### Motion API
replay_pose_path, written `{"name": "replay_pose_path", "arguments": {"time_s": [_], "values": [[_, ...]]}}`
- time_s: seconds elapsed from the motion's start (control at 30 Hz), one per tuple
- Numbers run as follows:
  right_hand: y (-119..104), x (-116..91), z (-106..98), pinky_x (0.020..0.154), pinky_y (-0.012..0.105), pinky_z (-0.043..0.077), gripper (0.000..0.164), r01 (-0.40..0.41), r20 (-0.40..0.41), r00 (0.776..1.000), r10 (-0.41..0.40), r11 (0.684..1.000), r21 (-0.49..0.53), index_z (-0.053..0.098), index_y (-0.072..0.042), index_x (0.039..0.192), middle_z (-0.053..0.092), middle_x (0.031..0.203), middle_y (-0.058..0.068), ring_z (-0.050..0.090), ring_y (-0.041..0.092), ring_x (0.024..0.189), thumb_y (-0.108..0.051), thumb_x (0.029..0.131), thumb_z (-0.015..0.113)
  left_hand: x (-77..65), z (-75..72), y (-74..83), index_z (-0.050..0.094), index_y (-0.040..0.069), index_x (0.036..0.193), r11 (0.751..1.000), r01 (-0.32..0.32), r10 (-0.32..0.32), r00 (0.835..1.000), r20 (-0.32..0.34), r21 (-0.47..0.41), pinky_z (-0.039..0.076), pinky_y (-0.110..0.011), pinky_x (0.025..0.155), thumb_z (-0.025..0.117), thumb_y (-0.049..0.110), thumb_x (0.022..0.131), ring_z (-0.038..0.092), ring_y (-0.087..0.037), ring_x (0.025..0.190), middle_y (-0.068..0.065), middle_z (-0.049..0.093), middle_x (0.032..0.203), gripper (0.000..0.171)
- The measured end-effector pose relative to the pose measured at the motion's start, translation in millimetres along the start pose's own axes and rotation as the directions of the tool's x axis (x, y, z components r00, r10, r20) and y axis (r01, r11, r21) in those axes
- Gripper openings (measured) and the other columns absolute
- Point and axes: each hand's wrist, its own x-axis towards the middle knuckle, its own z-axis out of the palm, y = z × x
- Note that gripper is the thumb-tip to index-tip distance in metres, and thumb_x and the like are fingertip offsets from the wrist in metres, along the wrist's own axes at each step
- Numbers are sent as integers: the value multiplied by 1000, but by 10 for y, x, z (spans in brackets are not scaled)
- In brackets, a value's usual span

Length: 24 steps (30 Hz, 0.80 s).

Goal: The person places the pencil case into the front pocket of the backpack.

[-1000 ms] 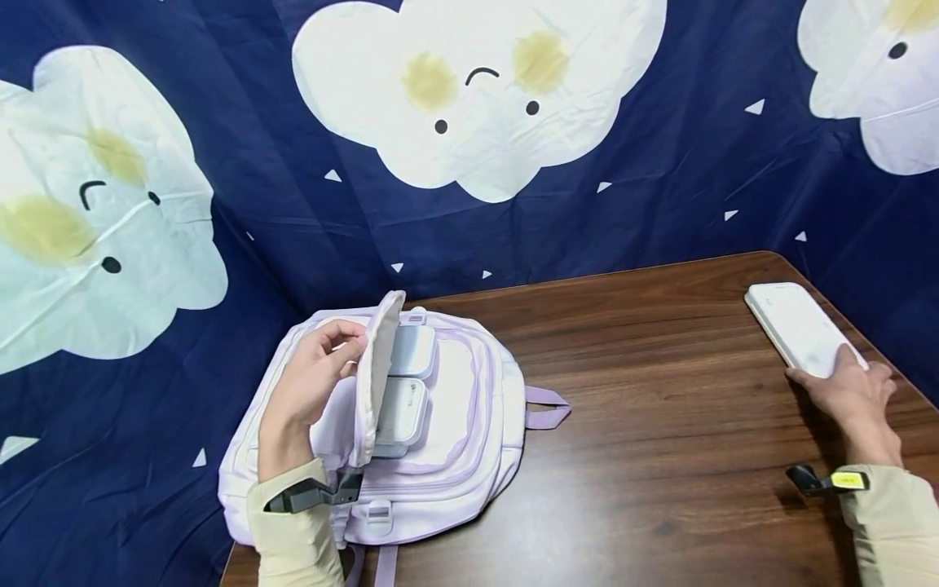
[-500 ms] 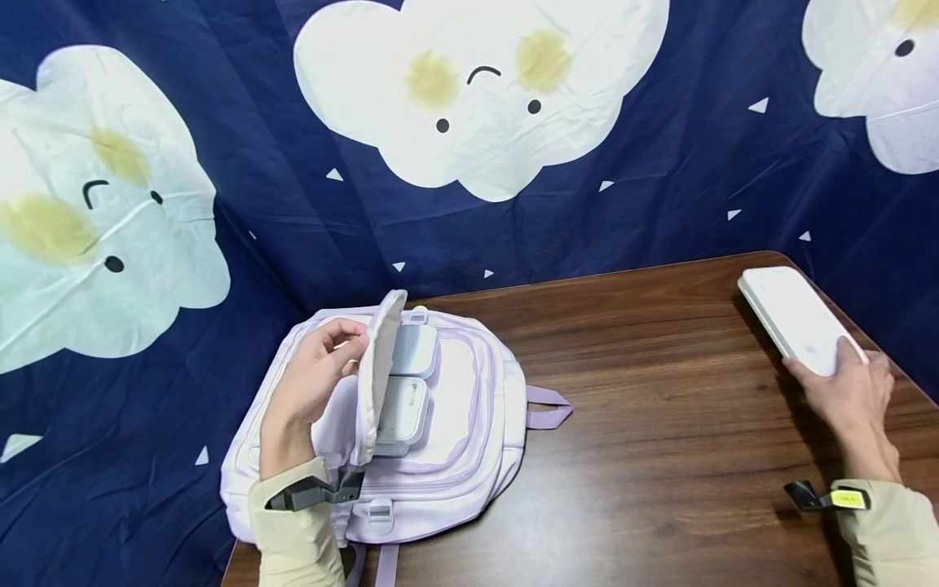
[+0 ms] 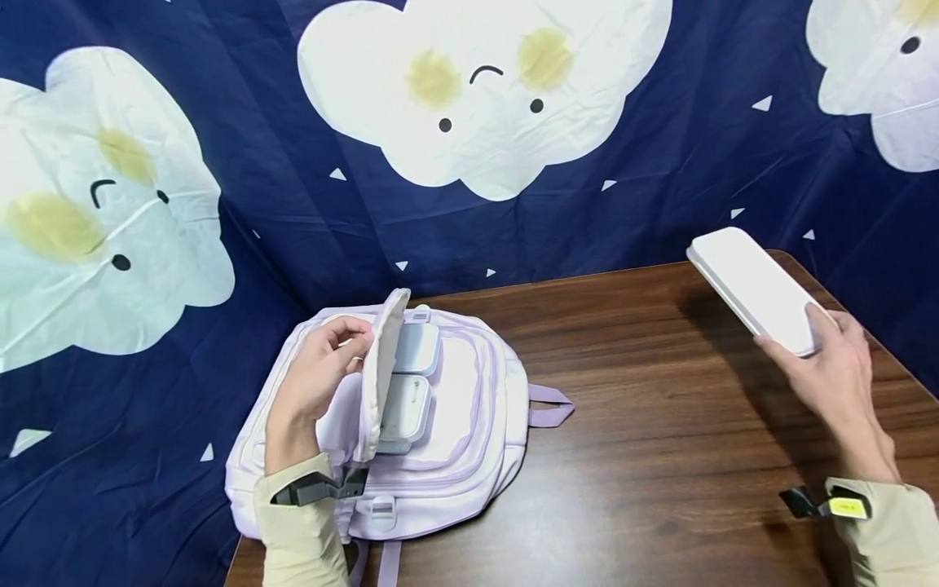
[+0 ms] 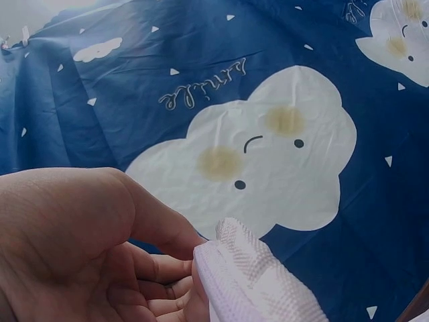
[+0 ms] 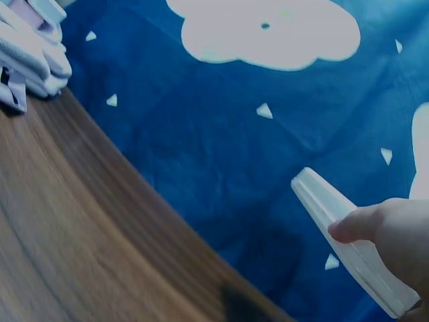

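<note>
A white and lilac backpack (image 3: 455,399) lies on the wooden table at the left. My left hand (image 3: 317,379) pinches the edge of its pocket flap (image 3: 377,383) and keeps it raised; the left wrist view shows thumb and fingers on the fabric edge (image 4: 258,282). Inside the pocket sit two pale lidded boxes, the far box (image 3: 416,349) and the near box (image 3: 405,408). Over the table's right side, my right hand (image 3: 832,371) grips the near end of a long white rectangular case (image 3: 751,285). In the right wrist view the thumb presses the case's side (image 5: 318,201).
The brown tabletop (image 3: 631,456) stretches between the backpack and my right hand. A lilac strap loop (image 3: 548,417) sticks out of the backpack's right end. Behind the table hangs a dark blue cloth (image 3: 660,220) with cloud prints.
My right hand has lifted the white case off the table and moved it leftward. The left hand still holds the flap in nearly the same place.
</note>
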Motion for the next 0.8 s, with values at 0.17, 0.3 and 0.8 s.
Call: {"name": "replay_pose_path", "arguments": {"time_s": [0.17,0.3,0.8], "values": [[-266,0,32,85,49,28,72,71,-10,997,-70,996,52,46,1,138,46,127,29,41,45,112,-19,76,77,-7,6,17,52,-3,102,1000,3,-3,1000,-2,8,50,-19,62,51,4,95,53,-4,71,7,55,78,10],[-499,-23,64,78,35,28,72,136,8,991,-137,988,80,49,-3,137,48,129,23,45,39,108,-19,73,80,-6,19,32,52,-5,103,1000,4,-4,1000,-12,24,49,-20,62,50,3,95,53,-5,70,6,55,78,11],[-1315,-285,620,83,31,34,74,372,185,888,-421,894,251,52,-7,134,50,130,13,48,27,110,-21,69,85,20,59,55,52,-8,104,998,5,-3,1000,-26,69,47,-20,60,49,1,93,51,-4,67,6,53,76,14]]}}
